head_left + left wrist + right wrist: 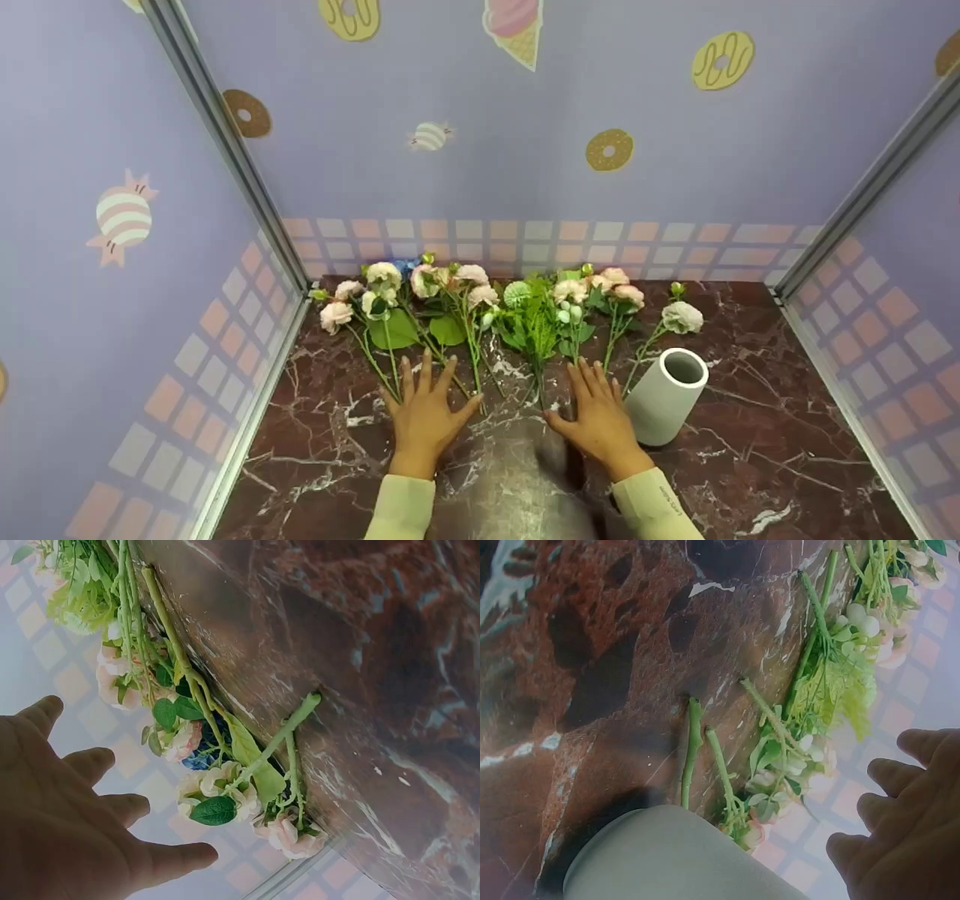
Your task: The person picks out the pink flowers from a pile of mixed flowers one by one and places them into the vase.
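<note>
My left hand (425, 424) is spread with straight fingers over the stem ends of the left-hand flowers, pale pink and cream blooms (384, 276). In the left wrist view that hand (82, 802) appears apart from the stems, holding nothing. My right hand (596, 420), fingers also straight, is just left of a white vase (666, 401) and near the stems of the middle flowers. The right wrist view shows the vase's side (675, 859) and cut green stem ends (694, 735) lying on the table. Green fern-like foliage (536, 322) lies between the hands' reach.
The dark red marbled table (750, 420) is bounded by a lilac back wall (517, 180) and side walls. A blue flower (406, 268) lies at the back left. One white flower (682, 318) lies behind the upright vase, whose mouth faces up.
</note>
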Available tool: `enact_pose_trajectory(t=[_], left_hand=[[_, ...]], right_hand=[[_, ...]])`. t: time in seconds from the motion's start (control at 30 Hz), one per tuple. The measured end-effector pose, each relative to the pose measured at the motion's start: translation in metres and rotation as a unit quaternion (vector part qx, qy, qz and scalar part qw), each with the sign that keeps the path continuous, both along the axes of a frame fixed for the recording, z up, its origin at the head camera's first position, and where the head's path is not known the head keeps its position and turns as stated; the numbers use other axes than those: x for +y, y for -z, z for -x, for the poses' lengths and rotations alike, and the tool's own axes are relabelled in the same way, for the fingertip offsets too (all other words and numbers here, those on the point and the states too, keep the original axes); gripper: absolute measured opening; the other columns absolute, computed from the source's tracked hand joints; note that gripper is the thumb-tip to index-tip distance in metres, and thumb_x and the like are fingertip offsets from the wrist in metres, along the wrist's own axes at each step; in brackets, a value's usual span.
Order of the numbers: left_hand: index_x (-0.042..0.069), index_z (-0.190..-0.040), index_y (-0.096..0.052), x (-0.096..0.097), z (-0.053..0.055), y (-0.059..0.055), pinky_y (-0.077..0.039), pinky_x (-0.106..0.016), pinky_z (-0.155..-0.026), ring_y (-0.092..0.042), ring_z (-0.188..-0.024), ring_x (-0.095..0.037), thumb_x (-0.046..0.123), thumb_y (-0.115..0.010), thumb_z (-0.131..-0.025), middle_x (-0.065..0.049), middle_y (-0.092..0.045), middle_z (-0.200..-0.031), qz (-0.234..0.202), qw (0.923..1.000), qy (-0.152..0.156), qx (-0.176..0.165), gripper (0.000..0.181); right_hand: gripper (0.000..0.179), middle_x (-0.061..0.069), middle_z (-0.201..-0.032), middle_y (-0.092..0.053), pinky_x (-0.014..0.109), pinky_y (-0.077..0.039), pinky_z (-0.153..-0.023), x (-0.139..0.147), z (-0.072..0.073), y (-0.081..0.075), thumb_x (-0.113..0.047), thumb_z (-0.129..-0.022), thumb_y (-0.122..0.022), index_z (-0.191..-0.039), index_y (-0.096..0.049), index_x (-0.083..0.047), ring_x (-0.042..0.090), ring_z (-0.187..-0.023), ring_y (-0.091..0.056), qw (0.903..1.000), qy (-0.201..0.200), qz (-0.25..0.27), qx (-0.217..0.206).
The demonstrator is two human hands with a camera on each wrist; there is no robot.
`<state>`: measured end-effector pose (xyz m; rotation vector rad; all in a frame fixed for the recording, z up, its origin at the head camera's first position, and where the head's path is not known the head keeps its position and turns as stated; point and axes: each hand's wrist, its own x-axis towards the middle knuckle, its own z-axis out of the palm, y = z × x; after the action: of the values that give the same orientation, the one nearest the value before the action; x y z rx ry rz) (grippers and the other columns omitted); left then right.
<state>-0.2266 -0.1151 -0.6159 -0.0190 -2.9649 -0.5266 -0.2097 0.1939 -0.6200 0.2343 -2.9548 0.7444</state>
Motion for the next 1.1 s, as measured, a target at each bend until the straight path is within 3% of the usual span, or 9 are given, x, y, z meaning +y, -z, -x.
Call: enact_pose_trajectory(t=[0.1,0.2,0.37,0.5,0.67,0.77,0.97,1.1], left_hand=[[0.031,-0.177,-0.042,-0.001,0.004,0.0,-0.018,-0.09,-0.132,-0.022,-0.176,-0.049,0.081,-0.06,-0.103,-0.013,-0.031,-0.188,-0.005,1.0,-0.004,-0.002,0.09],[0.015,-0.173,-0.048,-0.007,0.007,0.001,-0.03,-0.081,-0.133,-0.035,-0.171,-0.049,0.067,-0.063,-0.109,-0.022,-0.04,-0.182,-0.02,0.9995,-0.024,0.004,0.084],[-0.012,-0.154,-0.057,-0.025,0.012,0.003,-0.056,-0.068,-0.116,-0.067,-0.137,-0.056,0.029,-0.072,-0.107,-0.036,-0.067,-0.151,-0.035,0.9952,-0.083,0.039,0.064],[-0.019,-0.144,-0.059,-0.042,0.014,0.007,-0.062,-0.069,-0.101,-0.069,-0.118,-0.059,0.012,-0.071,-0.104,-0.041,-0.07,-0.128,-0.053,0.9901,-0.124,0.04,0.052],[-0.021,-0.134,-0.063,-0.057,0.016,0.015,-0.062,-0.074,-0.093,-0.069,-0.114,-0.061,0.008,-0.068,-0.107,-0.041,-0.067,-0.123,-0.086,0.9861,-0.141,0.012,0.039],[-0.02,-0.123,-0.068,-0.07,0.029,0.04,-0.063,-0.072,-0.088,-0.073,-0.102,-0.06,0.01,-0.072,-0.104,-0.04,-0.07,-0.112,-0.088,0.9873,-0.132,0.006,0.036],[-0.016,-0.106,-0.076,-0.085,0.045,0.069,-0.064,-0.067,-0.08,-0.076,-0.087,-0.054,0.011,-0.083,-0.098,-0.035,-0.076,-0.096,-0.103,0.9866,-0.123,-0.03,0.029],[-0.011,-0.093,-0.078,-0.089,0.058,0.089,-0.064,-0.068,-0.076,-0.077,-0.085,-0.055,0.008,-0.079,-0.096,-0.036,-0.078,-0.093,-0.111,0.9861,-0.121,-0.024,0.019]], right_hand=[[0.102,0.025,-0.183,-0.037,0.073,-0.022,-0.141,0.001,0.0,-0.001,-0.059,-0.097,-0.078,-0.174,-0.041,-0.004,0.053,-0.173,-0.028,1.0,0.001,-0.002,0.006],[0.1,0.026,-0.181,-0.04,0.072,-0.024,-0.14,0.001,-0.001,-0.001,-0.056,-0.097,-0.079,-0.173,-0.043,-0.001,0.053,-0.171,-0.032,0.9999,-0.004,0.001,0.014],[0.094,0.029,-0.177,-0.045,0.071,-0.031,-0.138,-0.004,-0.003,-0.002,-0.044,-0.095,-0.083,-0.169,-0.048,0.002,0.055,-0.167,-0.039,0.9993,-0.011,0.016,0.031],[0.087,0.031,-0.172,-0.051,0.071,-0.04,-0.132,-0.008,-0.007,0.0,-0.035,-0.093,-0.086,-0.163,-0.053,0.006,0.056,-0.161,-0.048,0.9979,-0.01,0.029,0.057],[0.08,0.029,-0.165,-0.059,0.068,-0.051,-0.124,-0.012,-0.015,0.004,-0.028,-0.092,-0.088,-0.158,-0.059,0.007,0.054,-0.153,-0.057,0.9966,-0.011,0.037,0.072],[0.078,0.026,-0.164,-0.062,0.065,-0.053,-0.123,-0.011,-0.019,0.006,-0.027,-0.093,-0.088,-0.158,-0.06,0.004,0.051,-0.152,-0.059,0.997,-0.009,0.038,0.066],[0.073,0.025,-0.158,-0.065,0.062,-0.055,-0.121,-0.009,-0.025,0.011,-0.025,-0.093,-0.089,-0.156,-0.062,0.003,0.047,-0.148,-0.062,0.9969,-0.007,0.034,0.071],[0.071,0.026,-0.152,-0.069,0.062,-0.057,-0.119,-0.008,-0.026,0.011,-0.024,-0.092,-0.089,-0.153,-0.064,0.003,0.046,-0.144,-0.065,0.995,-0.002,0.031,0.095]])
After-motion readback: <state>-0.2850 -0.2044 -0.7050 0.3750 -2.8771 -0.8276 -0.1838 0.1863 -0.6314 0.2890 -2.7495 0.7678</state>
